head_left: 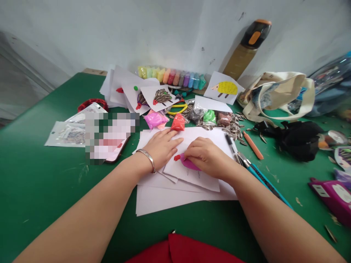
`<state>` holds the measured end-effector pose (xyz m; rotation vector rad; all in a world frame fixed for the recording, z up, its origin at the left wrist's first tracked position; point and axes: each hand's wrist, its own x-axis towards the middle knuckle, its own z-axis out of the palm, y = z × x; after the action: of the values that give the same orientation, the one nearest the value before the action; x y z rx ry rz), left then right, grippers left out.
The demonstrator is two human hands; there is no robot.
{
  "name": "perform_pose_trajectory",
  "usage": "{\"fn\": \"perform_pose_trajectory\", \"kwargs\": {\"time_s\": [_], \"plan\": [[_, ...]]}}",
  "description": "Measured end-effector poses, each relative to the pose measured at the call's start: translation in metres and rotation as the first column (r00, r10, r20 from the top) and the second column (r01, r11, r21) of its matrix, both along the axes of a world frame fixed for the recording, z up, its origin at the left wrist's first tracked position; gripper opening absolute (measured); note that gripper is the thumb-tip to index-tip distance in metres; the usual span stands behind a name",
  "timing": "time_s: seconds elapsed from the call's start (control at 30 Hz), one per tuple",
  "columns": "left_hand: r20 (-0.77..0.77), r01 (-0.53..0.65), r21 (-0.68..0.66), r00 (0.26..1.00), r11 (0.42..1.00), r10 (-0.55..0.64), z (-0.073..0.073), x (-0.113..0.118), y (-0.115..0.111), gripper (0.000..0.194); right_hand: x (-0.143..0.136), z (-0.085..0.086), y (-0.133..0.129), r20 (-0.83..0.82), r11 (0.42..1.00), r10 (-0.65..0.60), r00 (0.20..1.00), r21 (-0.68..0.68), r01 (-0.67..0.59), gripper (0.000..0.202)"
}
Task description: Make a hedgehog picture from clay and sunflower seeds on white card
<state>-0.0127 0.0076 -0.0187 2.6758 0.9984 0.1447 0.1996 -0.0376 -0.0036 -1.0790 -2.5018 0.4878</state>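
Note:
A small white card [200,182] lies at an angle on a stack of white paper [156,202]. On it are a flat patch of purple clay [192,165], a small red piece of clay [177,157] and short pencil lines below. My right hand [207,155] is over the purple clay, thumb and fingers pinched together against its surface; whatever is between the fingertips is hidden. My left hand [161,146], open with fingers apart, rests on the paper left of the card. Beyond its fingertips lies a bag of red clay [178,122].
Sunflower seeds [233,126] lie behind the paper, beside bags of pink [155,118] and green clay [209,117]. Finished cards [160,98] and a row of coloured clay [175,77] stand farther back. A phone [117,148] is left; pens [231,144] and an orange stick [252,145] are right.

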Motion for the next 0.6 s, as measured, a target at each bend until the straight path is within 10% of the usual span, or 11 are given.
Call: {"fn": "perform_pose_trajectory", "kwargs": {"time_s": [0.6], "plan": [[-0.03, 0.002, 0.007, 1.0, 1.0, -0.002, 0.0006, 0.0006, 0.0003, 0.04, -0.0012, 0.0015, -0.0001, -0.038, 1.0, -0.016, 0.999, 0.009, 0.016, 0.024]]}}
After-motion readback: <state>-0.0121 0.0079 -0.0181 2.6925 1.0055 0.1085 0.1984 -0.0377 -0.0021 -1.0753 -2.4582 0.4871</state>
